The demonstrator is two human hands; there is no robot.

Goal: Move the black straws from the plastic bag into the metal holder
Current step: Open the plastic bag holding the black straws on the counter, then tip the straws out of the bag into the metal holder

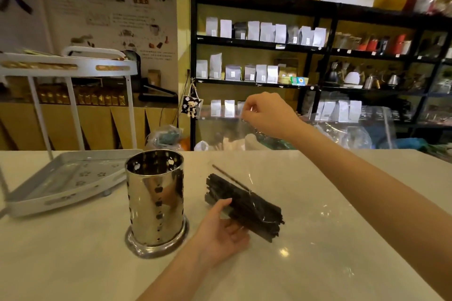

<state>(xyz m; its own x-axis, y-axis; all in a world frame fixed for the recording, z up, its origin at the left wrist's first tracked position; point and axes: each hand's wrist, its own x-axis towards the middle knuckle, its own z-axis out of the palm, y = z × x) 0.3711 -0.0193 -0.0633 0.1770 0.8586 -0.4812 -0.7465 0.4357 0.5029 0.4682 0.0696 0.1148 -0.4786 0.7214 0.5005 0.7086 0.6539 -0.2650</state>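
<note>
A bundle of black straws [247, 203] lies on the white counter, partly inside a clear plastic bag [325, 193] that stretches up and to the right. My left hand [221, 230] cups the near end of the bundle from below. My right hand [265, 115] is raised high above the counter and pinches the top edge of the clear bag. One straw sticks out past the far end of the bundle. The shiny metal holder [156, 198], a perforated cylinder on a round base, stands upright just left of the straws; I see no straws in it.
A white tray rack [63, 178] sits at the counter's left, with its upper shelf [66, 63] above. Behind the counter stand black shelves [315, 46] of coffee bags and kettles. Plastic bags lie on the floor beyond the counter's far edge.
</note>
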